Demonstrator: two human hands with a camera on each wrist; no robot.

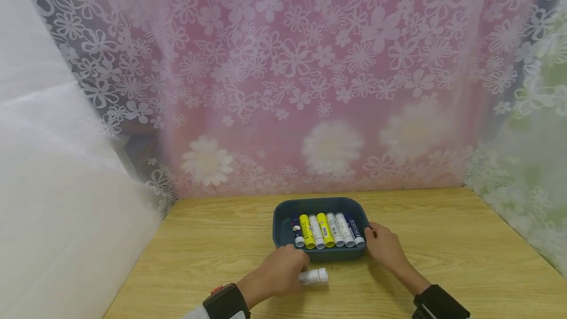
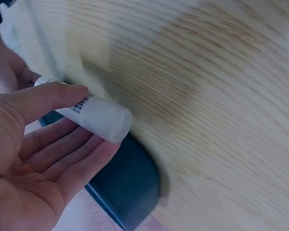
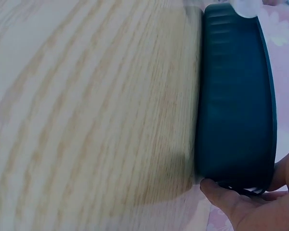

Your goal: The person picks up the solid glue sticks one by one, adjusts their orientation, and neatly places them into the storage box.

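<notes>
A white glue stick (image 1: 314, 276) lies between the thumb and fingers of my left hand (image 1: 285, 270), in front of the dark teal tray (image 1: 336, 255). In the left wrist view the thumb presses on the white tube (image 2: 106, 118) from above and the fingers support it below. My right hand (image 1: 386, 249) grips the tray's right end, its thumb (image 3: 216, 190) low against the side wall in the right wrist view. Several glue sticks stand in a row inside the tray, among them a yellow one (image 1: 325, 230) and a dark blue one (image 1: 297, 230).
The tray rests on a wood-grain table (image 1: 212, 235). Behind the table hangs a pink flowered curtain (image 1: 283, 87). A white sheet (image 1: 66, 186) slopes along the left side, and a pale green flowered sheet (image 1: 522, 176) borders the right.
</notes>
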